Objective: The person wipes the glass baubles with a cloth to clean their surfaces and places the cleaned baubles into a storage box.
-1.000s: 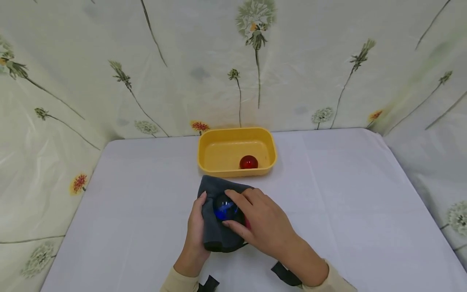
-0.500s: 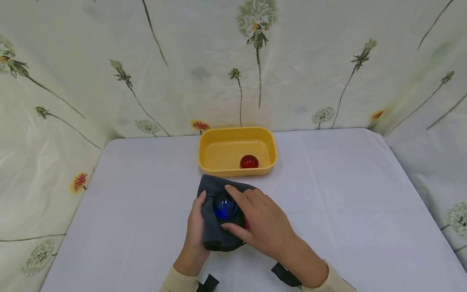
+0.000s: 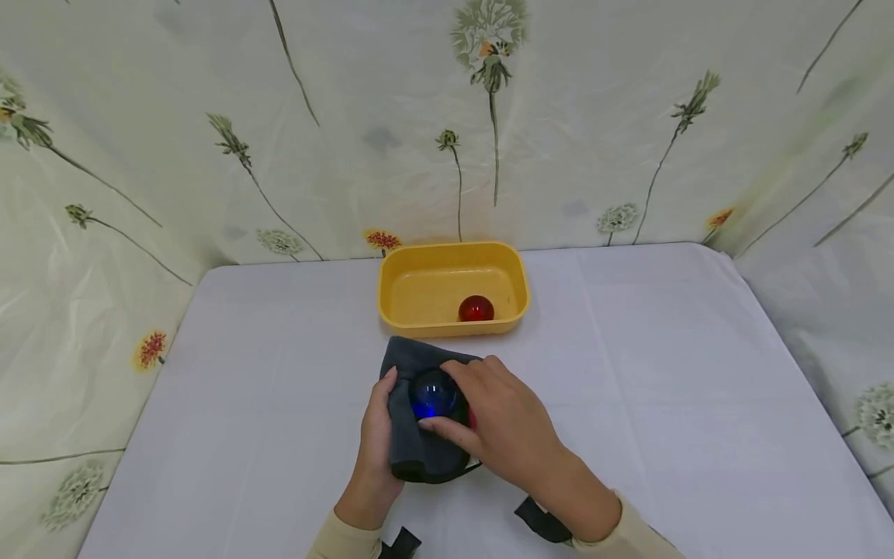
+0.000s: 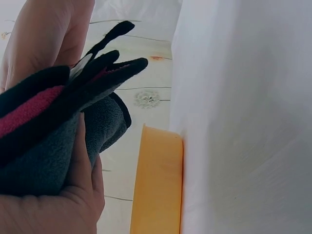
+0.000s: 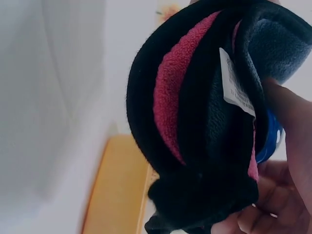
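A shiny blue ball (image 3: 433, 394) rests against a folded dark grey cloth (image 3: 412, 446) in front of me. My left hand (image 3: 375, 442) holds the cloth from the left, its thumb lying along the near face. With thumb and forefinger, my right hand (image 3: 506, 423) spans the ball from the right; its other fingers are partly hidden behind the cloth. In the right wrist view the cloth (image 5: 168, 92) shows pink layers, black edging and a white label (image 5: 234, 85), and a bit of the blue ball (image 5: 271, 139) peeks out beside the thumb.
A yellow tray (image 3: 412, 330) stands at the back middle of the white-covered table (image 3: 663, 373), just beyond the cloth. Inside it, near the front right corner, lies a red ball (image 3: 476, 309). A flower-printed curtain (image 3: 349, 155) hangs behind and at both sides.
The right forefinger has slid to the right across the top of the blue ball, and the thumb has lifted slightly towards the ball's lower edge. The left hand stays almost still.
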Demonstrator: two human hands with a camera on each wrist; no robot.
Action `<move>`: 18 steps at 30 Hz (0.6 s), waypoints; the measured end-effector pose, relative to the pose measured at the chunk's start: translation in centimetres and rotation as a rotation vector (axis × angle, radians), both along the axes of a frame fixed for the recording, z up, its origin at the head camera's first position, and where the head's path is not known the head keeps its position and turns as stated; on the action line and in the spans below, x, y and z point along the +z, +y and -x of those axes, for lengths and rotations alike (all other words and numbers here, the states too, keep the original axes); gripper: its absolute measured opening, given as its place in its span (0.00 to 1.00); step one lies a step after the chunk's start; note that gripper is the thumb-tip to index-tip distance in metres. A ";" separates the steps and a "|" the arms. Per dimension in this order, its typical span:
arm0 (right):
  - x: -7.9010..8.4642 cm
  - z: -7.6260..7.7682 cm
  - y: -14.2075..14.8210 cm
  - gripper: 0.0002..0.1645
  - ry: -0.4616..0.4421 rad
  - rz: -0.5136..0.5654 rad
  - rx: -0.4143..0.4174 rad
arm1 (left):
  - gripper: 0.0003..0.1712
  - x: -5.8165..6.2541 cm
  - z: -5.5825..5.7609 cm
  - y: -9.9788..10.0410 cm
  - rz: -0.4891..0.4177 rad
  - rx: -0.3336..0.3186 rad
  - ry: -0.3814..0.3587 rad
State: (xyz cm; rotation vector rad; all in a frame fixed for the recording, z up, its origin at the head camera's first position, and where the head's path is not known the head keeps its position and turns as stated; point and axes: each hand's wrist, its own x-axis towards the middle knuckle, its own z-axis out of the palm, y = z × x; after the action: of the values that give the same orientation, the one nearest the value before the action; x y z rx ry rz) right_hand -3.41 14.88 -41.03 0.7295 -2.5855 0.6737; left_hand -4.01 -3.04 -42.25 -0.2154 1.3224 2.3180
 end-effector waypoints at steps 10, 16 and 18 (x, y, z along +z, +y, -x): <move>-0.2 -0.1 -0.2 0.44 -0.042 0.017 -0.025 | 0.41 0.1 0.0 0.0 0.009 0.008 0.008; -0.1 -0.2 -0.1 0.48 -0.020 -0.017 0.011 | 0.39 0.3 0.0 -0.2 0.007 0.015 0.017; 0.0 -0.1 0.0 0.45 -0.012 -0.014 0.018 | 0.39 0.4 0.0 -0.2 0.005 0.009 0.011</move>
State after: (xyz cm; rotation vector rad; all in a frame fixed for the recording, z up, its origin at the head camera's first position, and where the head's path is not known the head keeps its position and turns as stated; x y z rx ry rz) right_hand -3.29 14.84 -41.02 0.7559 -2.5997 0.6681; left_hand -3.97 -3.23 -41.87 -0.2114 1.3356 2.3271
